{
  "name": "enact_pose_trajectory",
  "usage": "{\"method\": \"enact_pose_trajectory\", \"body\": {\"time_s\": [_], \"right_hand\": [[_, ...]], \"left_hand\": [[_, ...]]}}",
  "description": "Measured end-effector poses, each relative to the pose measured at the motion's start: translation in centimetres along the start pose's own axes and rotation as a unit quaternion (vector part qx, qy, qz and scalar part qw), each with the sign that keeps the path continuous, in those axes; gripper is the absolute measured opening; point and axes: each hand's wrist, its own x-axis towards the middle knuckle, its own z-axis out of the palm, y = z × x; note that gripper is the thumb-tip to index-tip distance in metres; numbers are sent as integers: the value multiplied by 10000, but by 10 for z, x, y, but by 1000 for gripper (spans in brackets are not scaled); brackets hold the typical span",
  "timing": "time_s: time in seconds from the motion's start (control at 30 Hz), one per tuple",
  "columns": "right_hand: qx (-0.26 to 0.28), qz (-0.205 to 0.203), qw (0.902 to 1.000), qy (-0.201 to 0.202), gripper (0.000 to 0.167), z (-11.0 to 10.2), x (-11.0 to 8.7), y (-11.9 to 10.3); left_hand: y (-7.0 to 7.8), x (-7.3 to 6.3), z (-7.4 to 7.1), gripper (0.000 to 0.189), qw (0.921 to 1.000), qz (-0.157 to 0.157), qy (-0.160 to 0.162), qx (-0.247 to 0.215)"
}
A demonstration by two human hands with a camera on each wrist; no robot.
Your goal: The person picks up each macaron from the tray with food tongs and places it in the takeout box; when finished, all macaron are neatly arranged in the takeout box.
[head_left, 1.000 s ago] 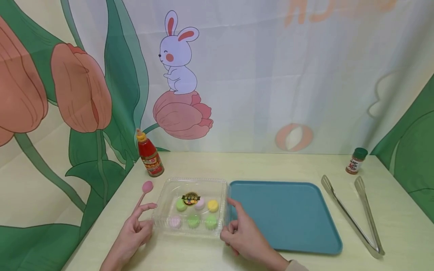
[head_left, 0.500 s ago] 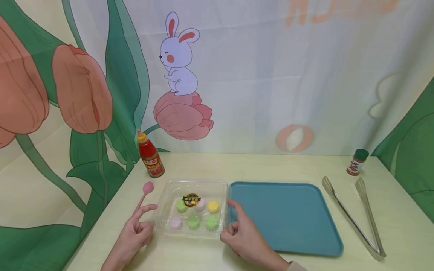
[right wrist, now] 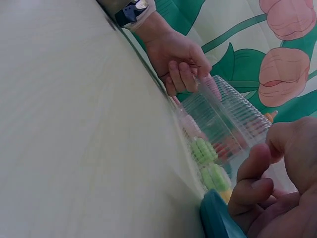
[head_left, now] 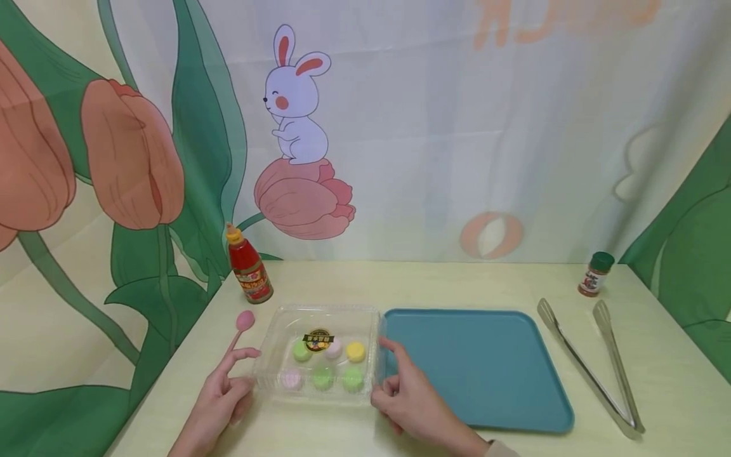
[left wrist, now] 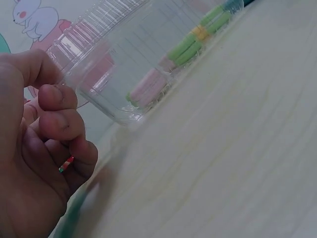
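Observation:
A clear plastic box (head_left: 274,343) with its lid down stands on the table, and several green, pink and yellow macarons (head_left: 355,351) show inside. A black and gold label (head_left: 318,340) is on the lid. My left hand (head_left: 219,393) holds the box at its left side, index finger on the edge and thumb by the front corner. The right hand (head_left: 412,393) holds the opposite side the same way. In the left wrist view the left hand (left wrist: 44,129) has its other fingers curled, as has the right hand (right wrist: 272,188) in the right wrist view.
Right of the box lies a blue tray (head_left: 474,368), under part of my right hand. Metal tongs (head_left: 594,374) lie farther right, with a green-capped spice jar (head_left: 595,275) behind. A red sauce bottle (head_left: 249,270) and a pink spoon (head_left: 244,320) are at left.

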Motion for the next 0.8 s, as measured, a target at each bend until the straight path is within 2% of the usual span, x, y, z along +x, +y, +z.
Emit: {"method": "enact_pose_trajectory", "body": {"time_s": [0.2,0.37,0.43,0.53,0.63,0.7,0.8], "right_hand": [[-6,124,9997,-213,84,-9,0,-3],[-485,-62,9979,-433,82,-30,-1,-13],[-874,-258,9953,-336,78,-41,-1,-17],[-1479,-506,9877,49,68,-58,-1,-23],[-1976,-683,9762,573,65,-77,-3,-24],[-2255,-818,9666,907,69,-89,-5,-23],[-2649,-939,9507,1307,78,-106,-12,-18]], "left_hand": [[-1,1,-1,45,9998,192,64,57],[1,6,-2,42,9998,200,61,-57],[1,8,-3,40,9995,310,84,-8],[0,7,-6,38,9969,638,329,316],[2,3,-8,37,9881,1016,762,862],[6,-1,-8,39,9780,1254,1032,1309],[18,-5,-5,46,9616,1619,1226,1846]]}}
